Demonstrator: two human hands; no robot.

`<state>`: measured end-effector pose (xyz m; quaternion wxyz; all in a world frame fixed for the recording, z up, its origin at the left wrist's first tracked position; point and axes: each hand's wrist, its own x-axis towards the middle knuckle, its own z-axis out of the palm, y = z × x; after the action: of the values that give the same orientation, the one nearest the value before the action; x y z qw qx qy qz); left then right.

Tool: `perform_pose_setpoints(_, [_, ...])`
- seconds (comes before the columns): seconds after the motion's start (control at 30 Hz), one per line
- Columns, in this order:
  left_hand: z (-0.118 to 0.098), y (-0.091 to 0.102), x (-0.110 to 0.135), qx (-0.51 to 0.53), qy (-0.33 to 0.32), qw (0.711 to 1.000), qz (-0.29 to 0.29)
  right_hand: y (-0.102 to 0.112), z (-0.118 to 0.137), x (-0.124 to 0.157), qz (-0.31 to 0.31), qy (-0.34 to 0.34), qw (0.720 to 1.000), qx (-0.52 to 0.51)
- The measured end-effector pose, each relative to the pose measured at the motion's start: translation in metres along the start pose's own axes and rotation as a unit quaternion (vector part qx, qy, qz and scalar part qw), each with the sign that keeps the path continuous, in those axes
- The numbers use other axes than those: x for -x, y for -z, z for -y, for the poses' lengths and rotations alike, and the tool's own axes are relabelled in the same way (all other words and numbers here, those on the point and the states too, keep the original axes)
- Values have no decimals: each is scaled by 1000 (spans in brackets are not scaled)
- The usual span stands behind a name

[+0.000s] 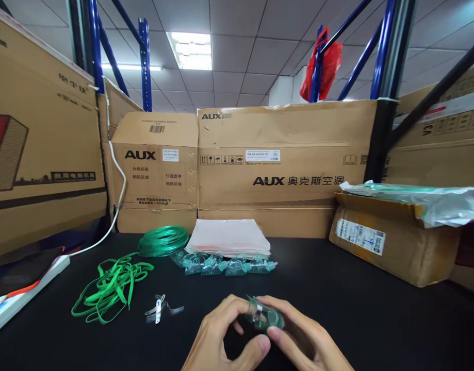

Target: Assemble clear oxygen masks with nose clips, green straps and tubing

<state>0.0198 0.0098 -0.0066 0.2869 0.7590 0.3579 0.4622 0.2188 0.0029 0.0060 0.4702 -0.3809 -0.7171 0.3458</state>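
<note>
A small translucent green face mask (264, 315) is held between my two hands above the near part of the black table. My left hand (225, 332) grips its left side, with the thumb reaching below it. From the other side, the fingers of my right hand (304, 332) close on its right edge near the round port. Parts of the mask are hidden by my fingers. Further back, several similar clear green masks (225, 265) lie in a row in front of a stack of white sheets (228, 238).
On the left lie tangled green elastic straps (115, 286), small metal strips (158, 310) and a coil of green tubing (163, 241). An open cardboard box (395, 252) with plastic-wrapped items stands at right. Large cartons (287, 165) wall off the back; a white cable (118, 206) hangs left.
</note>
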Motion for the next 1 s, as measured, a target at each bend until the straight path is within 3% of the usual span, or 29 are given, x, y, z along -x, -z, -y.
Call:
perform_pose_setpoints(0.17, [-2,-1,1,34,11,999,-24,-3,-10,-2,0,9,1000,-22])
perform_pose_setpoints(0.33, [3,-4,1,40,32,999,-17,1,-10,-2,5,-24,998,-50])
perform_pose_setpoints(0.5, [7,-3,3,89,102,991,18,3,-9,-2,-2,-29,998,-58])
perform_pose_setpoints(0.6, [8,-2,7,63,133,989,-4,4,-9,-1,5,-38,997,-63])
perform_pose_setpoints(0.67, [7,-2,8,33,131,991,-13,5,-8,0,11,-39,997,-67])
perform_pose_setpoints(0.87, [2,-1,3,32,79,995,43,4,-10,0,-3,11,1000,3])
perform_pose_setpoints(1.0, [1,-5,2,29,85,996,23,-2,-10,-2,-23,57,996,71])
